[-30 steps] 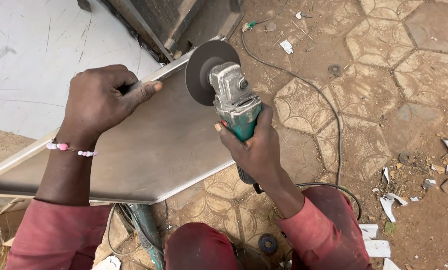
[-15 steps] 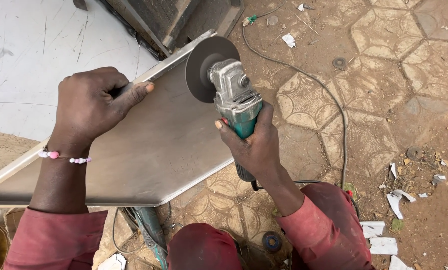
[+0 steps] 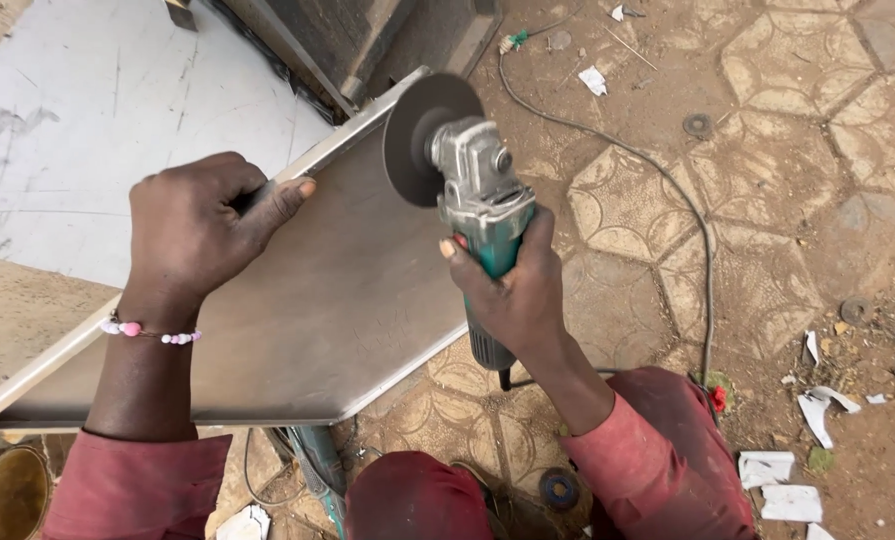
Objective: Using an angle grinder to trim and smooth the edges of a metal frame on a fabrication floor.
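Left hand [image 3: 202, 225] clenched over upper rim of metal sheet [image 3: 297, 320]; right hand [image 3: 512, 290] grasping angle grinder [image 3: 472, 195], disc at sheet's far corner.

Patterned paving stones [image 3: 767, 170], white paper scraps [image 3: 782, 485], a worn disc [image 3: 698, 124], a yellowish bucket [image 3: 12, 492] at bottom left.

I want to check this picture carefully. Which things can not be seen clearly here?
Head view only:
- Disc contact with the sheet: its rim hides the exact spot.
- Left hand fingertips: curled over the sheet's edge.
- Grinder switch: under the right hand.
- Cable end: cut off by the top edge.
- Bucket: cut off at the corner.
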